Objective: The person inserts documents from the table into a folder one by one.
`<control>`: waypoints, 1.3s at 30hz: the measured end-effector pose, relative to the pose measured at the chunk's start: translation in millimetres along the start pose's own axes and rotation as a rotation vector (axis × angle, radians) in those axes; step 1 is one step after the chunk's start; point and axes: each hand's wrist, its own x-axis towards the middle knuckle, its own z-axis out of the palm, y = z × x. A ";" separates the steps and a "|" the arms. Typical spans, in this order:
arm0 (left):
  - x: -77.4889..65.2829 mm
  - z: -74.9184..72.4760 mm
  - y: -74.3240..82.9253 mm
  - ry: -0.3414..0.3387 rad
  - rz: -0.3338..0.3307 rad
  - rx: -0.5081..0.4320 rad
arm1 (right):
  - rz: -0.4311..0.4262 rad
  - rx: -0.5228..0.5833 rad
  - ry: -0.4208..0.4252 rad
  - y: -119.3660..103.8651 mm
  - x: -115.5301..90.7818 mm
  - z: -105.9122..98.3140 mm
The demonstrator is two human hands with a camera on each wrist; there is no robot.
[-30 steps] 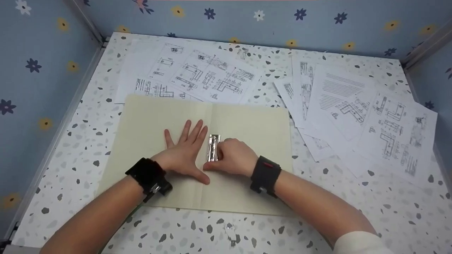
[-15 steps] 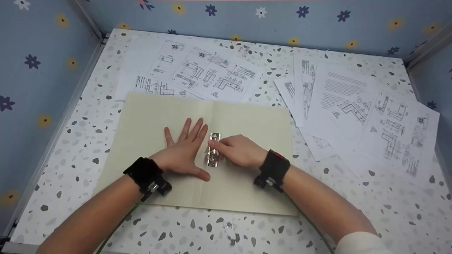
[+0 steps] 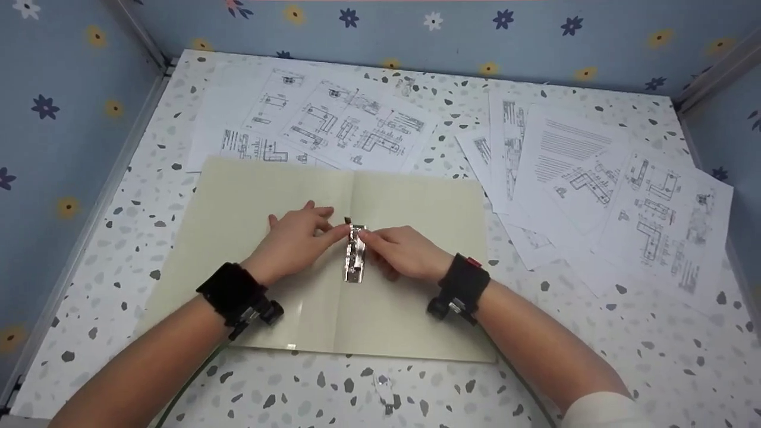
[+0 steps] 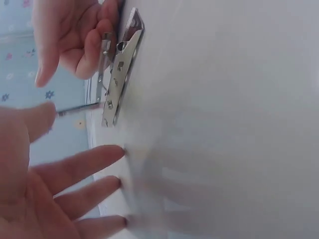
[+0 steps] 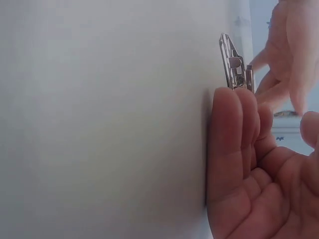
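A shiny metal lever clip (image 3: 355, 255) lies just right of the crease of an opened cream file folder (image 3: 416, 321). Its thin lever (image 4: 79, 109) stands out from the clip in the left wrist view. My left hand (image 3: 291, 241) touches the lever's end with the thumb, while its other fingertips rest on or just above the folder. From the right, the bent fingers of my right hand (image 3: 407, 252) lie against the clip's side. In the right wrist view these fingers hide much of the clip (image 5: 232, 59), and the thumb is held away from it.
Printed drawing sheets (image 3: 333, 119) lie behind the folder, partly under its edge. More printed pages (image 3: 594, 190) are spread at the right. A small clear piece (image 3: 385, 395) sits near the front of the speckled table (image 3: 285, 392). Flowered panels (image 3: 392, 30) enclose the back and sides.
My left hand has lifted from lying spread on the folder and brought its thumb to the lever. The right hand has shifted along the clip, and the lever has swung out.
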 end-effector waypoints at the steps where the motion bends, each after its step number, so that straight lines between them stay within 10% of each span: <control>1: 1.3 0.4 2.2 0.025 -0.012 0.015 | -0.001 0.000 0.001 0.1 0.7 -0.1; 12: 8.3 10.4 7.3 0.141 0.059 0.154 | -0.010 0.082 -0.002 3.9 1.8 0.3; 22: -13.0 11.8 -7.1 -0.141 0.205 0.309 | 0.000 0.091 0.004 5.0 0.9 -0.1; 39: -17.6 29.6 1.8 -0.183 0.055 0.422 | -0.023 0.188 -0.025 8.2 0.1 -3.6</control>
